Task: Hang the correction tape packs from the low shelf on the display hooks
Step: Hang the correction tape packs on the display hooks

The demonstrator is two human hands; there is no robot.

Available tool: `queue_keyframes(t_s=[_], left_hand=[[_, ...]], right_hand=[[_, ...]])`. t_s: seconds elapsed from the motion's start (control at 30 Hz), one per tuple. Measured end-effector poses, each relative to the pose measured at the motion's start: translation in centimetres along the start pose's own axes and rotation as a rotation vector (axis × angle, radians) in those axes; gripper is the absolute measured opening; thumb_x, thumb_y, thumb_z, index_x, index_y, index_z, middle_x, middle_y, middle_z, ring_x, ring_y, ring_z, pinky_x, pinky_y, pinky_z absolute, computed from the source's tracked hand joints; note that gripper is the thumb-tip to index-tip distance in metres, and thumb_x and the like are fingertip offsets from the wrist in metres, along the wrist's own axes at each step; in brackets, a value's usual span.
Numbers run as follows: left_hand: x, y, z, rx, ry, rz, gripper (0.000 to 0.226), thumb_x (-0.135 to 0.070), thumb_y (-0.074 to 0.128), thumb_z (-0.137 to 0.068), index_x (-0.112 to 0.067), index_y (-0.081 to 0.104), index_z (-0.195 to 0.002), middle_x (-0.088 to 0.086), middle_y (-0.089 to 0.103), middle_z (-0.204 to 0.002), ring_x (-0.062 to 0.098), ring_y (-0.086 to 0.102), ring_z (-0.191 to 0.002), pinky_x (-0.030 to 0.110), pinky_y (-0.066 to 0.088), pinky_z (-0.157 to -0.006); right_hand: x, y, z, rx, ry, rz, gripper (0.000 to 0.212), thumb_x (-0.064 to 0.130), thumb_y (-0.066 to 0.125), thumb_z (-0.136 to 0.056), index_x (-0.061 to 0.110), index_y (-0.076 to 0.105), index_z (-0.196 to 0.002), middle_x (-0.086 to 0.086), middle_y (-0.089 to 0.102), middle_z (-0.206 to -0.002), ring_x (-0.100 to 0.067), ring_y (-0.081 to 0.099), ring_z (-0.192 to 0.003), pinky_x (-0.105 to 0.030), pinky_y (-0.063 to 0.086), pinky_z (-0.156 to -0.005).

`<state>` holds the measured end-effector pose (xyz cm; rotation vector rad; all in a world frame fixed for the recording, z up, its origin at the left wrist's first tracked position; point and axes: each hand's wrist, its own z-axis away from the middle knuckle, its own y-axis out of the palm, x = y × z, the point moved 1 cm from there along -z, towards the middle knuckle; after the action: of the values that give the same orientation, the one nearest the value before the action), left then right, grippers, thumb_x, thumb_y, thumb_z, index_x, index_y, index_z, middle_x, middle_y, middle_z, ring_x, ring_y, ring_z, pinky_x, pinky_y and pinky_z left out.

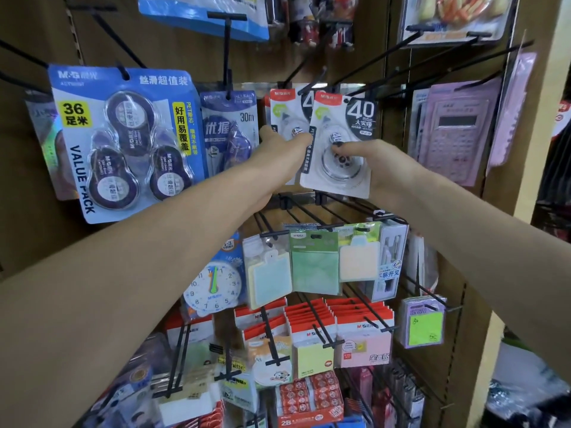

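Right hand [367,162] pinches the front correction tape pack [340,143], left hand [278,156] grips its 9 o'clock edge. If the hole misses the hook [312,83] at 12 o'clock, it probably drops.

The left hand [279,156] covers the lower part of the rear correction tape pack [285,114], and its fingertips are hidden behind the front pack [340,143]. Whether the front pack's hole sits on the hook [312,80] is hidden. The blue pack [204,13] at the top is cut off by the edge.

A pink calculator [454,131] is hung at the right, and a toy clock [213,288] and sticky note packs [312,267] are displayed below.
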<state>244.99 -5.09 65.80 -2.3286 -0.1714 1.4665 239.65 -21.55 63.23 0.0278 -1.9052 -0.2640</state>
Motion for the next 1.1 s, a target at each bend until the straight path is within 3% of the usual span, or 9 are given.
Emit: queue_keyframes(t_s=[0.23,0.33,0.53,0.63,0.67,0.73,0.8,0.9,1.1], left_hand=[[0.4,0.4,-1.1,0.053,-0.069,-0.023,0.082,-0.059,0.044,-0.087,-0.021,0.03,-0.157,0.003,0.053,-0.149,0.029,0.051,-0.134,0.042,0.038,-0.112],[0.8,0.4,-1.4,0.109,-0.085,-0.013,0.093,-0.067,0.045,-0.074,-0.021,0.037,-0.155,0.0,0.05,-0.153,0.026,0.046,-0.139,0.041,0.03,-0.116],[1.1,0.0,0.4,0.123,-0.041,-0.044,0.073,-0.056,0.037,-0.103,-0.019,0.018,-0.163,0.001,0.024,-0.169,0.023,0.025,-0.154,0.04,0.023,-0.118],[0.6,-0.4,1.1,0.149,-0.002,-0.023,0.052,-0.047,0.04,-0.105,-0.014,0.046,-0.145,0.0,0.05,-0.131,0.017,0.047,-0.12,0.031,0.031,-0.097],[0.2,-0.4,1.4,0.155,0.009,-0.024,0.036,-0.044,0.043,-0.106,-0.017,0.059,-0.122,-0.004,0.053,-0.111,0.012,0.05,-0.101,0.029,0.034,-0.09],[-0.2,-0.5,2.5,0.135,0.024,-0.021,0.024,-0.04,0.05,-0.102,-0.024,0.055,-0.085,-0.009,0.051,-0.086,0.008,0.052,-0.082,0.027,0.04,-0.091],[-0.1,-0.4,3.1,0.123,0.052,0.0,0.026,-0.043,0.061,-0.092,-0.017,0.063,-0.094,-0.003,0.063,-0.093,0.019,0.067,-0.099,0.036,0.047,-0.106],[-0.4,-0.2,3.8,0.076,0.074,0.128,0.03,-0.034,0.075,-0.086,-0.015,0.063,-0.106,0.011,0.073,-0.111,0.023,0.074,-0.098,0.045,0.061,-0.094],[-0.9,-1.3,4.9,0.05,0.195,0.153,0.027,-0.03,0.08,-0.086,-0.021,0.062,-0.104,-0.005,0.073,-0.089,0.017,0.073,-0.097,0.045,0.062,-0.091]], right_hand=[[0.2,1.4,-3.1,-0.037,0.102,-0.029,0.033,0.009,0.057,-0.103,0.007,0.061,-0.136,-0.014,0.074,-0.121,-0.024,0.078,-0.088,-0.031,0.063,-0.061],[0.0,1.1,-3.4,-0.055,0.11,-0.031,0.036,0.01,0.059,-0.102,0.007,0.06,-0.138,-0.016,0.072,-0.128,-0.028,0.076,-0.101,-0.034,0.064,-0.065],[-0.2,-0.7,-2.5,-0.156,0.127,0.038,0.024,0.009,0.061,-0.1,0.0,0.066,-0.122,-0.021,0.072,-0.125,-0.03,0.077,-0.101,-0.041,0.064,-0.084],[0.1,-1.3,-1.0,-0.12,0.111,-0.005,0.018,0.007,0.053,-0.103,0.005,0.068,-0.113,-0.013,0.079,-0.107,-0.023,0.079,-0.083,-0.035,0.066,-0.069],[0.2,-1.4,-0.3,-0.089,0.095,-0.025,0.02,0.007,0.051,-0.103,0.006,0.068,-0.114,-0.011,0.08,-0.103,-0.023,0.079,-0.086,-0.035,0.066,-0.072],[0.6,-1.4,1.0,-0.048,0.047,-0.028,0.029,0.011,0.054,-0.1,0.007,0.067,-0.125,-0.012,0.079,-0.113,-0.028,0.077,-0.104,-0.039,0.065,-0.083],[0.8,-1.4,2.0,-0.036,0.011,0.009,0.032,0.015,0.059,-0.095,0.009,0.068,-0.125,-0.011,0.076,-0.116,-0.032,0.073,-0.112,-0.044,0.059,-0.096],[0.9,-1.1,3.1,-0.025,-0.059,0.089,0.037,0.015,0.064,-0.088,0.008,0.069,-0.124,-0.016,0.075,-0.122,-0.038,0.069,-0.119,-0.055,0.051,-0.105],[1.9,-0.2,3.9,0.027,-0.238,0.197,0.04,0.007,0.067,-0.092,0.007,0.066,-0.131,-0.015,0.075,-0.123,-0.033,0.073,-0.113,-0.055,0.053,-0.105]])
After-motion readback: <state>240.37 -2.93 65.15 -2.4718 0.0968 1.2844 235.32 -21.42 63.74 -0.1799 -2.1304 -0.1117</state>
